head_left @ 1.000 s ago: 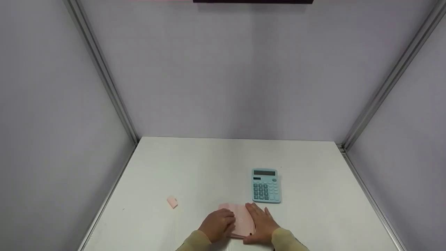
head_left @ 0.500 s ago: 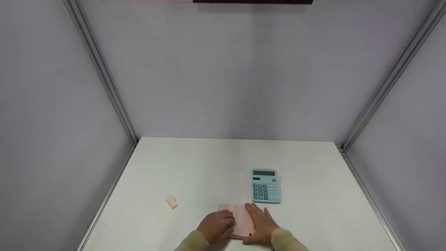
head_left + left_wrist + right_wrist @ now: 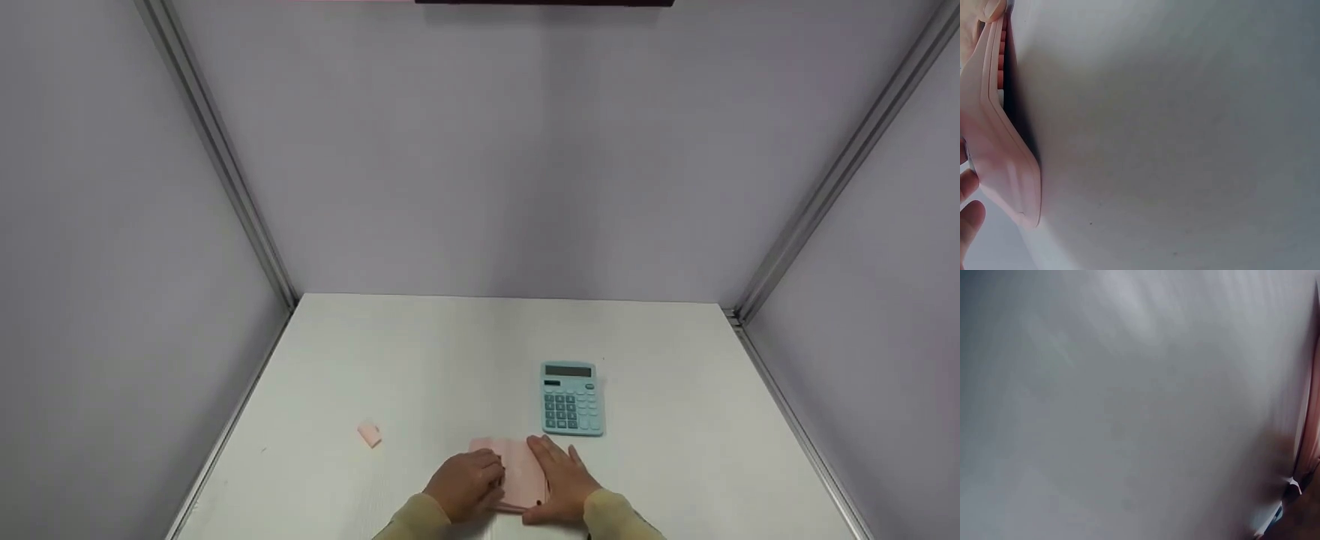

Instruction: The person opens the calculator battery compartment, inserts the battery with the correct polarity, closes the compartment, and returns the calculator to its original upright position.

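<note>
A pink calculator (image 3: pixel 520 472) lies face down on the white table, its keys (image 3: pixel 1000 62) showing along the underside in the left wrist view. Over its left part my left hand (image 3: pixel 465 482) bends its fingers. Close up, those fingertips (image 3: pixel 970 219) are at a silvery edge (image 3: pixel 970 162) in the calculator's back; I cannot tell whether they hold something there. My right hand (image 3: pixel 566 484) rests along the right side with straight fingers, thumb by the near edge. A small pink piece (image 3: pixel 370 434), like a battery cover, lies apart to the left.
A light blue calculator (image 3: pixel 572 399) lies face up just beyond the right hand. Grey walls with metal corner posts (image 3: pixel 232 169) enclose the white table (image 3: pixel 420 345) on the left, back and right. A dark bar (image 3: pixel 544 2) crosses the top of the head view.
The left hand's fingers shift very slightly over the pink calculator. The right hand, both calculators and the small pink piece keep their places.
</note>
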`<state>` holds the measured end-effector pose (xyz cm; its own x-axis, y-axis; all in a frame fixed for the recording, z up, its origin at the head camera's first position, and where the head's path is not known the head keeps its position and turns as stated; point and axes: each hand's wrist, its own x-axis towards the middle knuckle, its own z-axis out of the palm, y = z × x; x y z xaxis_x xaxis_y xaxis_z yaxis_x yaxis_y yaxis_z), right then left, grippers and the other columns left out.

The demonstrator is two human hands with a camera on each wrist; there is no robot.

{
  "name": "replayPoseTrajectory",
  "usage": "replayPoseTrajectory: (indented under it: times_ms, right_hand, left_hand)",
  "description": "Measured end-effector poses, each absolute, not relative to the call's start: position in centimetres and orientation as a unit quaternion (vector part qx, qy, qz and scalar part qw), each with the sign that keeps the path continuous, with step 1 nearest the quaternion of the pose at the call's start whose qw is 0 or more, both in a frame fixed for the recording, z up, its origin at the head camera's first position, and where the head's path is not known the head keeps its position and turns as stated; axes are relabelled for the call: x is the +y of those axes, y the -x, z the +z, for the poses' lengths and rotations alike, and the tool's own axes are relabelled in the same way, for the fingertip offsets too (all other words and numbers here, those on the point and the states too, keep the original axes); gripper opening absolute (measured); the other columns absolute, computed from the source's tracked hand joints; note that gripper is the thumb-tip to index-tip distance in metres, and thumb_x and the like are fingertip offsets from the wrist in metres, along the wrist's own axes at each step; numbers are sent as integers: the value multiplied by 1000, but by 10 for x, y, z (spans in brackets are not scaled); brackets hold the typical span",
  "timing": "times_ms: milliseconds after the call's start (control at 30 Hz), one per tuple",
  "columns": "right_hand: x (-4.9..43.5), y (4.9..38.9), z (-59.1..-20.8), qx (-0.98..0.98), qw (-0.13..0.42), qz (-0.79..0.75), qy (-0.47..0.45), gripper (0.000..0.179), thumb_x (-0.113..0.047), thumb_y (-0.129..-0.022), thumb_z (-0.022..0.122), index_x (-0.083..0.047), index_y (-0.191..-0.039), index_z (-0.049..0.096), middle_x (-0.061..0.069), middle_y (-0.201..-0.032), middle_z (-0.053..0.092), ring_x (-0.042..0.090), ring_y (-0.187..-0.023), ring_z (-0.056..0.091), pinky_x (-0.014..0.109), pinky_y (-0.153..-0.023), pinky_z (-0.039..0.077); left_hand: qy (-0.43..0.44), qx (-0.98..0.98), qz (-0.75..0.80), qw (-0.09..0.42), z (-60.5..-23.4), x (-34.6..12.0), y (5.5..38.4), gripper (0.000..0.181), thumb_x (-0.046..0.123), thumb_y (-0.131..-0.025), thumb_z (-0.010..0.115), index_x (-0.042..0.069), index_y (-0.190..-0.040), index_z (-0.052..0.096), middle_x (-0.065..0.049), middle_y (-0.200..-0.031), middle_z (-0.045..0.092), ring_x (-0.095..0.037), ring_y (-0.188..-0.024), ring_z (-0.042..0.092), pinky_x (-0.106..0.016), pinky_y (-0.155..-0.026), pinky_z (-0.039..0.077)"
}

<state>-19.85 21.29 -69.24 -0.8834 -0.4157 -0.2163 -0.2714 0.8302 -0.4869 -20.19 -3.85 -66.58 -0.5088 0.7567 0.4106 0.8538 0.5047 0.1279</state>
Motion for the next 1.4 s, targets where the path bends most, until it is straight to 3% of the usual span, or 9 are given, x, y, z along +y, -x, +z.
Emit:
replayPoseTrajectory:
  times_ms: [133,433,567,800,1000,1267,1400]
  right_hand:
    - [212,198,-693,944,161,-224,179,134,-87,-49,65,-24,-156,13,-2,-159,19,20,-146,14,57,-116,4]
    - [214,198,-696,945,146,-218,196,133,-89,-51,62,-20,-155,16,1,-158,22,22,-146,16,59,-115,8]
    - [214,198,-697,945,146,-219,196,133,-89,-51,62,-21,-155,15,0,-159,21,21,-146,16,58,-115,8]
    - [214,199,-698,944,161,-220,184,133,-88,-51,64,-24,-156,12,-1,-159,20,22,-146,14,59,-115,5]
    - [214,198,-697,945,168,-216,177,134,-88,-50,64,-24,-156,12,-2,-159,20,21,-146,13,57,-115,4]
    - [214,197,-694,945,155,-220,184,133,-86,-51,66,-22,-155,14,2,-159,21,24,-146,15,59,-114,6]
    - [214,197,-696,945,151,-225,183,133,-86,-51,66,-23,-155,14,1,-159,21,24,-146,15,59,-115,5]
  left_hand:
    - [477,-854,-151,141,-663,-39,202,7,27,-89,68,20,-90,70,11,-90,61,-3,-82,55,-19,-73,51]
    - [482,-850,-150,147,-663,-41,201,14,21,-95,59,17,-95,72,9,-101,65,-5,-95,60,-20,-86,51]
    - [477,-851,-158,154,-667,-40,203,10,22,-93,60,19,-91,70,10,-99,65,-4,-96,61,-19,-86,51]
    - [469,-853,-154,172,-667,-36,204,7,22,-88,66,20,-81,66,12,-85,62,-3,-82,59,-18,-74,52]
    - [461,-857,-151,171,-666,-34,204,7,23,-87,68,19,-81,65,12,-82,59,-2,-78,57,-17,-70,51]
    - [444,-869,-137,171,-668,-35,199,12,22,-87,72,15,-96,74,7,-99,67,-4,-96,65,-20,-85,52]
    - [433,-870,-152,179,-667,-33,197,13,20,-85,74,13,-96,76,5,-100,69,-7,-98,65,-21,-85,53]
